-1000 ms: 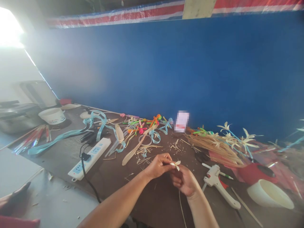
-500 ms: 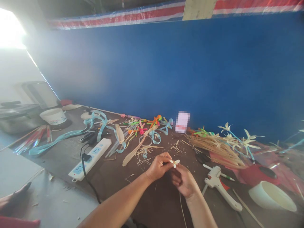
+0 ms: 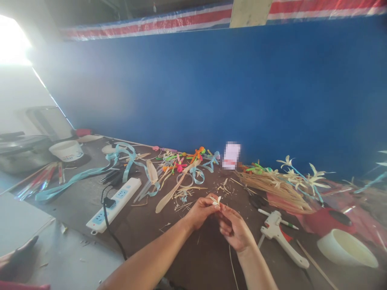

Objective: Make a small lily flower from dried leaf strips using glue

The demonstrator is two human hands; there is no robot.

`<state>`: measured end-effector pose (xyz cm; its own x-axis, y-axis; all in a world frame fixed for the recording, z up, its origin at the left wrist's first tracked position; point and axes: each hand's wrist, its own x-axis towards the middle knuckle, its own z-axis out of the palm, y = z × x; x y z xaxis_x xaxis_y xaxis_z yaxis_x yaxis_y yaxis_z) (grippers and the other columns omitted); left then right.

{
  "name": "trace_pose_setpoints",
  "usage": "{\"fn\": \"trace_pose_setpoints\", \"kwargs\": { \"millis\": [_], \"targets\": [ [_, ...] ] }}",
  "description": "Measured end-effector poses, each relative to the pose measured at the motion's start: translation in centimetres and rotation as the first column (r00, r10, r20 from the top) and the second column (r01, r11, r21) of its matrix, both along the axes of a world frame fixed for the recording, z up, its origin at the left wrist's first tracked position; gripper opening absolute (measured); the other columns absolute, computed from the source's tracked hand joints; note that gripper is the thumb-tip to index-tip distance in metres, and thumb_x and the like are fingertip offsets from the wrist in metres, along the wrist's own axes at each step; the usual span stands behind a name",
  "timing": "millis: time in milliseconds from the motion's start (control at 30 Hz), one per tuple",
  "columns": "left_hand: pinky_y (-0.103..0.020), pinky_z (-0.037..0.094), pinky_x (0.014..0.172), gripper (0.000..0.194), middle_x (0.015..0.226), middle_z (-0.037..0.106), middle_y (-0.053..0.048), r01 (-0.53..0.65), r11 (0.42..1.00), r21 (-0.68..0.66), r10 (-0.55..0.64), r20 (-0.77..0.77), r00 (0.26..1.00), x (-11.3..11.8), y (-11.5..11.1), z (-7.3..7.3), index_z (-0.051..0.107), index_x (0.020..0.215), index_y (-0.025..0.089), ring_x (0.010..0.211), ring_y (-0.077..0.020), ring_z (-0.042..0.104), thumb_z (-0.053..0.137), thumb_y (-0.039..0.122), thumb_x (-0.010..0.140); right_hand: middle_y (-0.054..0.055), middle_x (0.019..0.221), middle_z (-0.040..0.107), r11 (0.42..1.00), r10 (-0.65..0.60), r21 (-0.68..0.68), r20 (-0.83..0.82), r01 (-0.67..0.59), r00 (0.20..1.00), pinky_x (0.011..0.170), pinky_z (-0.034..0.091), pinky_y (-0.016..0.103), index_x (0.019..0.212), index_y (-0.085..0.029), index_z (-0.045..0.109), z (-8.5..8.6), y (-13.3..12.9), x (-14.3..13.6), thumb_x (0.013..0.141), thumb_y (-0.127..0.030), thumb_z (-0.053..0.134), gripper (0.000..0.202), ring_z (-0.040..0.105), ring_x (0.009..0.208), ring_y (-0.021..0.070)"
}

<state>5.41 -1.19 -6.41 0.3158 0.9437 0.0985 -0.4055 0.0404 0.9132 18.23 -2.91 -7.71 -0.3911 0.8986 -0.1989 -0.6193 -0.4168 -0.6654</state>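
A small cream-white flower with narrow pointed petals is held up over the dark table, between my two hands. My left hand pinches it at its base with thumb and forefinger. From the right, my right hand closes in with its thumb and fingertips at the same flower, fingers curled. A thin pale stem hangs below the right hand. Past the hands lie dry straw scraps and a long pale husk leaf.
Right of my hands lie a white glue gun, a white bowl, a straw bundle and finished white flowers. Leftward are a power strip with a black cord, light-blue ribbon and colourful pipe-cleaner figures.
The flower has tipped more upright and shifted slightly left and up between my fingers. Both hands stay nearly in place, and the view has moved only slightly.
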Motion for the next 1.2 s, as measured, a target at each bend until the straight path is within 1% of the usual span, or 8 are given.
{"fn": "trace_pose_setpoints", "kwargs": {
  "millis": [233, 367, 533, 833, 967, 1067, 1133, 1200],
  "targets": [
    [-0.016, 0.031, 0.044, 0.019, 0.078, 0.047, -0.002, -0.033, 0.998, 0.052, 0.038, -0.086, 0.996, 0.1, 0.1, 0.0, 0.066, 0.066, 0.012, 0.059, -0.0063, 0.043, 0.063, 0.031, 0.066, -0.01, 0.05, 0.035, 0.999, -0.052, 0.017, 0.012, 0.051, 0.999, 0.031, 0.013, 0.013, 0.072, -0.018, 0.053, 0.3, -0.1, -0.2, 0.07, -0.026, 0.062, 0.012, 0.019, 0.033, -0.0013],
    [-0.016, 0.029, 0.042, 0.022, 0.077, 0.049, -0.003, -0.096, 0.991, 0.093, 0.109, -0.15, 0.983, 0.2, 0.2, 0.0, 0.067, 0.073, 0.012, 0.057, -0.0064, 0.043, 0.061, 0.033, 0.067, -0.011, 0.048, 0.031, 0.993, -0.112, 0.052, 0.05, 0.109, 0.992, 0.03, 0.014, 0.012, 0.071, -0.019, 0.052, 0.3, 0.1, -0.4, 0.068, -0.027, 0.063, 0.015, 0.017, 0.033, -0.0007],
    [-0.017, 0.029, 0.04, 0.021, 0.07, 0.049, -0.002, -0.187, 0.975, 0.124, 0.21, -0.219, 0.953, 0.1, 0.4, -0.5, 0.066, 0.07, 0.012, 0.049, -0.0046, 0.04, 0.063, 0.032, 0.065, -0.011, 0.047, 0.033, 0.961, -0.255, 0.135, 0.108, 0.24, 0.961, 0.031, 0.016, 0.013, 0.069, -0.019, 0.05, 0.1, 0.3, -1.1, 0.067, -0.028, 0.064, 0.017, 0.02, 0.033, 0.0003],
    [-0.017, 0.031, 0.04, 0.023, 0.072, 0.051, -0.002, -0.216, 0.97, 0.113, 0.235, -0.199, 0.951, 0.2, 0.4, -0.5, 0.065, 0.064, 0.012, 0.049, -0.0046, 0.04, 0.063, 0.034, 0.065, -0.008, 0.051, 0.042, 0.887, -0.446, 0.252, 0.255, 0.386, 0.858, 0.033, 0.018, 0.015, 0.073, -0.018, 0.055, -0.4, 0.2, -1.6, 0.066, -0.03, 0.065, 0.017, 0.025, 0.036, 0.0019],
    [-0.016, 0.03, 0.04, 0.024, 0.073, 0.052, -0.002, -0.217, 0.974, 0.069, 0.226, -0.163, 0.96, 0.2, 0.6, -0.5, 0.064, 0.063, 0.011, 0.05, -0.0045, 0.041, 0.064, 0.035, 0.063, -0.004, 0.055, 0.051, 0.836, -0.527, 0.407, 0.407, 0.369, 0.746, 0.039, 0.03, 0.018, 0.074, -0.018, 0.058, -0.2, 0.1, -1.8, 0.068, -0.032, 0.061, 0.016, 0.038, 0.043, 0.0063],
    [-0.017, 0.029, 0.039, 0.022, 0.072, 0.053, -0.002, -0.218, 0.975, 0.038, 0.221, -0.133, 0.966, 0.1, 0.8, -0.6, 0.064, 0.065, 0.011, 0.047, -0.0035, 0.04, 0.065, 0.034, 0.062, 0.0, 0.066, 0.058, 0.803, -0.563, 0.545, 0.561, 0.242, 0.607, 0.055, 0.04, 0.023, 0.079, -0.017, 0.06, 1.5, -0.4, -1.3, 0.071, -0.032, 0.057, 0.018, 0.051, 0.06, 0.0129],
    [-0.018, 0.029, 0.039, 0.022, 0.072, 0.055, -0.002, -0.213, 0.977, 0.013, 0.213, -0.12, 0.97, 0.1, 1.0, -0.6, 0.064, 0.065, 0.011, 0.045, -0.0032, 0.039, 0.065, 0.033, 0.062, 0.002, 0.069, 0.059, 0.781, -0.591, 0.61, 0.655, 0.132, 0.471, 0.057, 0.041, 0.025, 0.087, -0.017, 0.059, 3.3, -1.1, 0.0, 0.072, -0.034, 0.054, 0.023, 0.052, 0.06, 0.0142],
    [-0.018, 0.029, 0.038, 0.022, 0.07, 0.058, -0.004, -0.194, 0.981, -0.015, 0.191, -0.116, 0.975, 0.1, 1.0, -0.6, 0.064, 0.063, 0.011, 0.044, -0.0035, 0.039, 0.064, 0.033, 0.063, 0.003, 0.071, 0.058, 0.748, -0.644, 0.663, 0.719, 0.019, 0.26, 0.055, 0.041, 0.026, 0.095, -0.019, 0.055, 5.1, -2.1, 2.3, 0.074, -0.036, 0.051, 0.028, 0.051, 0.056, 0.0134]
  ]
}}
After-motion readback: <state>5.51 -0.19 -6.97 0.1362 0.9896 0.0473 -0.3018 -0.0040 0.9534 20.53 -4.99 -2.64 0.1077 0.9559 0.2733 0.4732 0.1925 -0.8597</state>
